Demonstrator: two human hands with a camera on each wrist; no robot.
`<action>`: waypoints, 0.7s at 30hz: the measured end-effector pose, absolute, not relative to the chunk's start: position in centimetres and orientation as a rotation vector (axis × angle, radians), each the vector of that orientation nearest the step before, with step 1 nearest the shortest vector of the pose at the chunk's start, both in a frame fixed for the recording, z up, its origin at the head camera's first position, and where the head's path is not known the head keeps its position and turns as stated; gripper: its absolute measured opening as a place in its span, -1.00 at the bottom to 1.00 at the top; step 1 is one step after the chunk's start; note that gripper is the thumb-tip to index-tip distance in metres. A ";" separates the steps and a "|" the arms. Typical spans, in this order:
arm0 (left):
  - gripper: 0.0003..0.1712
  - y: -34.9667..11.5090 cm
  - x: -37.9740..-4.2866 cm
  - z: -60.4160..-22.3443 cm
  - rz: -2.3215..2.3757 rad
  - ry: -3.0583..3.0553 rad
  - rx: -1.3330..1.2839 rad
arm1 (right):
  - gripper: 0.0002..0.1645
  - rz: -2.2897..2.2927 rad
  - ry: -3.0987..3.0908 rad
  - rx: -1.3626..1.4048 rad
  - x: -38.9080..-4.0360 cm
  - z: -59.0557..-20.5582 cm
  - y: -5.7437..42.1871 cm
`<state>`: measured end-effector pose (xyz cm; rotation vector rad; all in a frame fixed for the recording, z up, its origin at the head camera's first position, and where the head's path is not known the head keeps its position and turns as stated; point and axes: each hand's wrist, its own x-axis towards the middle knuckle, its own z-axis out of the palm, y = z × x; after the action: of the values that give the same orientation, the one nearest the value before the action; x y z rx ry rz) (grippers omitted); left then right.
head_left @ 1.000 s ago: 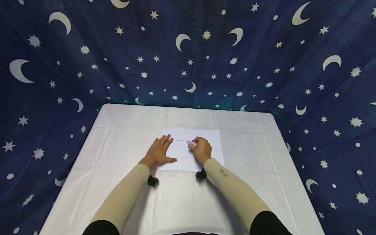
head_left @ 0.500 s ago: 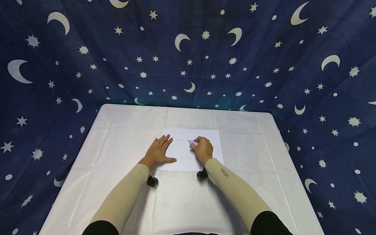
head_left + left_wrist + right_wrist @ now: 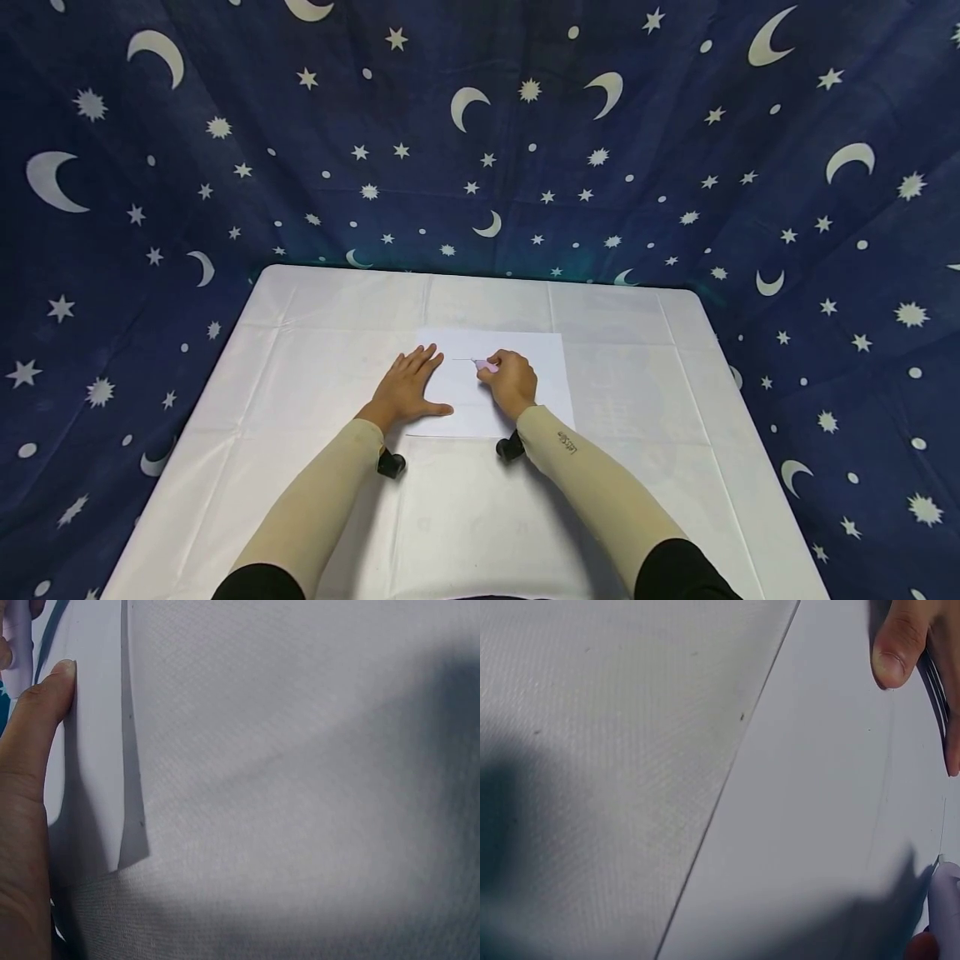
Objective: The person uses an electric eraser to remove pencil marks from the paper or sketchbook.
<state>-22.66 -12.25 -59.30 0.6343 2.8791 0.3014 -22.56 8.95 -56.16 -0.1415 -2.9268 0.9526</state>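
A white sheet of paper lies on the table. My left hand rests spread on its left side; the thumb presses near the front edge in the left wrist view. My right hand pinches a chunky lavender pen-shaped tool with a narrow pointed tip. That tip meets the paper at the right end of a thin dark line. In the right wrist view the tool shows at the lower right, its tip at the line, with left-hand fingers above.
A white creased cloth covers the table. Dark blue fabric with moons and stars hangs behind and at both sides. A small black wrist camera sits on the left wrist, another on the right.
The right hand and the lavender tool shift slightly right along the line, then back left to a point a little left of where they began. The left hand stays in place.
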 end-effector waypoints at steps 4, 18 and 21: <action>0.27 -12.1 -22.7 -59.4 0.304 2.878 0.642 | -0.72 0.948 -2.930 -0.138 -22.5 -56.0 9.0; 0.27 -12.3 -22.7 -59.2 0.299 2.872 0.649 | -0.74 0.922 -2.914 -0.170 -22.4 -55.7 10.6; 0.28 -12.3 -22.7 -59.4 0.305 2.868 0.652 | -0.74 0.916 -2.913 -0.168 -22.3 -55.8 10.8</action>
<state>-22.74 -12.28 -59.36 0.6518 2.8678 0.3046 -22.32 10.85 -55.77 -0.1677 -2.9129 0.9160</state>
